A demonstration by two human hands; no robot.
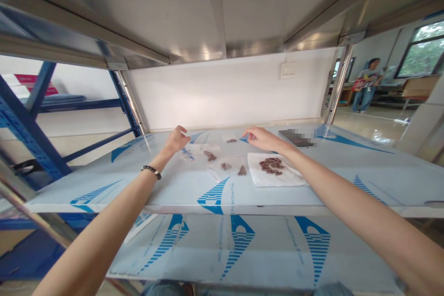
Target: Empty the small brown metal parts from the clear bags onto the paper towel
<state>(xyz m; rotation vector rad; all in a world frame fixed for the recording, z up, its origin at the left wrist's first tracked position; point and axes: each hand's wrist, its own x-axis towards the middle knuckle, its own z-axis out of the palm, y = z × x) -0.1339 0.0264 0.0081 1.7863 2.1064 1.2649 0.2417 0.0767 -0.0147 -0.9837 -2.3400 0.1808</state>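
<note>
Both my arms reach out over a steel shelf (104,185) covered in blue-printed protective film. My left hand (176,139), with a bead bracelet on its wrist, is curled and touches a small clear bag (194,150). My right hand (262,138) pinches the edge of another small clear bag (231,138) farther back. Between them lie clear bags with brown pieces inside (229,166). A white tissue (274,175) under my right forearm carries a heap of small brown pieces (271,165).
A dark phone (294,138) lies on the shelf to the right of my right hand. A steel shelf hangs overhead, and another lies below. Blue racking (31,125) stands at the left. A person (367,83) stands far off at the right.
</note>
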